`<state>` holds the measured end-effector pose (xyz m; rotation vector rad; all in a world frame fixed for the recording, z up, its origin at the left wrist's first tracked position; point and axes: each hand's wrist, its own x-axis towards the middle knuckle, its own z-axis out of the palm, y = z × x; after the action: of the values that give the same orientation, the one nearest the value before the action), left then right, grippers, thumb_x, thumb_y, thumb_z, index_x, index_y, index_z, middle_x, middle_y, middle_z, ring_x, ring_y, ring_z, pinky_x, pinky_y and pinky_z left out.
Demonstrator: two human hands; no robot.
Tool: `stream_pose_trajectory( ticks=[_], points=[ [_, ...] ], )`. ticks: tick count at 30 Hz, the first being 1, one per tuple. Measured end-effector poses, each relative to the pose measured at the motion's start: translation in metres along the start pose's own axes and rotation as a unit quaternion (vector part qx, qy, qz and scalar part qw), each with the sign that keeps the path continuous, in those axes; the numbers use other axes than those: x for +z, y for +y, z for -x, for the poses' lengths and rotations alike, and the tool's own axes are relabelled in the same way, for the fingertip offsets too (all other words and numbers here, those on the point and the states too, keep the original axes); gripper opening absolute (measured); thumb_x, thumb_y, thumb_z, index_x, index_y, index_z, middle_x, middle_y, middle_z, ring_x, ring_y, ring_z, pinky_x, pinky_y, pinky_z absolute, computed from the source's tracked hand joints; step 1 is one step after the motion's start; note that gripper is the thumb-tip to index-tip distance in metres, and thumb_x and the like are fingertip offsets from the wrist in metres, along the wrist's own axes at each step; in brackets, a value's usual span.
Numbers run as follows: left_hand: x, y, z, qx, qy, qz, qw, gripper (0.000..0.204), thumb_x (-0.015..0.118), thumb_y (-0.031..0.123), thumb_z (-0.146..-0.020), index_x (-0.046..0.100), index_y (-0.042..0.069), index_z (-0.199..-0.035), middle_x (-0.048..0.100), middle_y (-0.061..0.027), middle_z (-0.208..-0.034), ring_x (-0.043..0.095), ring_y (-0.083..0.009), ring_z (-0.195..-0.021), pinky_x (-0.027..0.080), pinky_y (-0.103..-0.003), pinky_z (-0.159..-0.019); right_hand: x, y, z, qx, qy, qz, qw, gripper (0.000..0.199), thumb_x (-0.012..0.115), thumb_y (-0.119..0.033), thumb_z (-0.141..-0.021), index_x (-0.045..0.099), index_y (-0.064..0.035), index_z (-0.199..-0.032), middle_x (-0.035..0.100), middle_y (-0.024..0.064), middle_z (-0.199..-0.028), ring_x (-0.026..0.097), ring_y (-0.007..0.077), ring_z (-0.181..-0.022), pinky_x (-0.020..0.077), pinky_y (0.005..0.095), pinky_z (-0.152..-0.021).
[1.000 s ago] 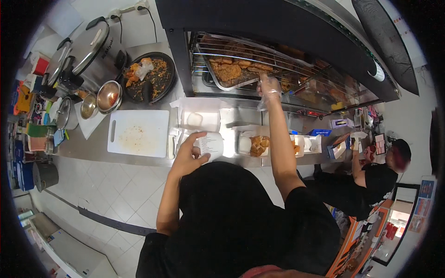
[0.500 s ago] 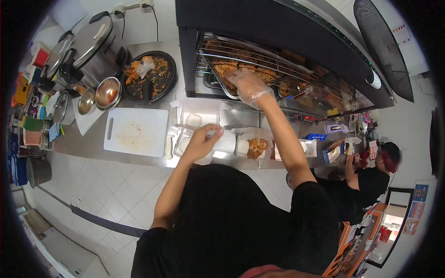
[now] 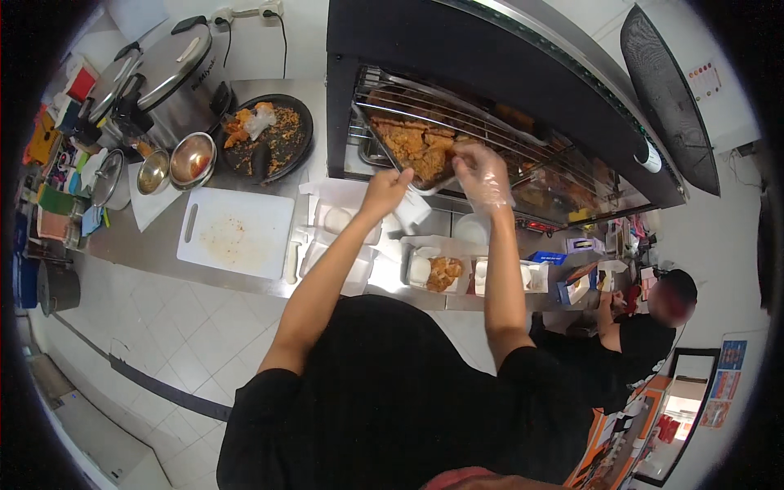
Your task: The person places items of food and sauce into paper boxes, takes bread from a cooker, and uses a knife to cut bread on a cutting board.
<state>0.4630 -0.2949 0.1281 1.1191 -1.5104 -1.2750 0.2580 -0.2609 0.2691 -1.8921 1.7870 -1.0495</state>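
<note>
Right hand point(image 3: 483, 173), gloved, narrowed on fried chicken point(image 3: 412, 145) in tray point(image 3: 369, 153), upper centre of frame. Chicken lay just left of that hand. Left hand point(image 3: 385, 192) lower, bare, curled at tray's front edge; contents not discernible.

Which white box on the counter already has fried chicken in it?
The open box below the right hand; the neighbouring boxes show only white contents.

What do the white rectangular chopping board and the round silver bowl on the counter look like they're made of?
White rectangular chopping board: probably plastic, going by its matte, even white and moulded handle slot. Round silver bowl: likely stainless steel, since its shiny surface mirrors the light.
</note>
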Motion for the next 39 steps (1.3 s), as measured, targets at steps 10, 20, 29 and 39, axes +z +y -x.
stream_pose_trajectory(
  ticks=[10,20,29,39],
  points=[
    [0.115,-0.009,0.071,0.07,0.045,0.065,0.994,0.035,0.069,0.027,-0.094,0.07,-0.004,-0.077,0.064,-0.0254,-0.07,0.064,-0.0377,-0.06,0.047,-0.045,-0.058,0.039,-0.034,0.002,-0.163,-0.068,0.184,0.967,0.04,0.069,-0.015,-0.087,0.066,-0.0039,-0.126,0.066,0.0192,-0.13,0.061,0.0376,-0.121,0.0488,0.0449,-0.105],
    [0.121,0.0,0.081,-0.039,0.01,0.019,0.999,0.043,0.069,0.036,-0.097,0.074,-0.002,-0.078,0.066,-0.0244,-0.069,0.067,-0.0387,-0.061,0.048,-0.046,-0.058,0.073,-0.093,-0.051,-0.206,-0.3,0.37,0.855,0.057,0.075,-0.014,-0.085,0.057,-0.0105,-0.139,0.061,0.0153,-0.127,0.057,0.0359,-0.125,0.0516,0.0438,-0.103],
    [0.107,0.024,0.086,-0.044,-0.007,0.065,0.997,0.042,0.067,0.039,-0.1,0.08,0.001,-0.087,0.072,-0.0161,-0.072,0.067,-0.0188,-0.063,0.051,-0.039,-0.063,0.059,-0.06,-0.047,-0.211,-0.284,0.309,0.883,0.044,0.058,-0.003,-0.093,0.061,-0.014,-0.135,0.051,0.0186,-0.14,0.057,0.0372,-0.128,0.0498,0.0442,-0.107],
    [0.129,-0.004,0.096,0.003,0.12,0.148,0.982,0.046,0.069,0.038,-0.099,0.067,0.001,-0.072,0.059,-0.0119,-0.06,0.052,-0.0168,-0.057,0.044,-0.041,-0.057,0.061,-0.127,0.018,-0.202,-0.122,0.115,0.965,0.043,0.08,-0.017,-0.081,0.069,-0.0016,-0.12,0.069,0.0199,-0.122,0.066,0.0372,-0.115,0.054,0.0418,-0.1]
  ],
)
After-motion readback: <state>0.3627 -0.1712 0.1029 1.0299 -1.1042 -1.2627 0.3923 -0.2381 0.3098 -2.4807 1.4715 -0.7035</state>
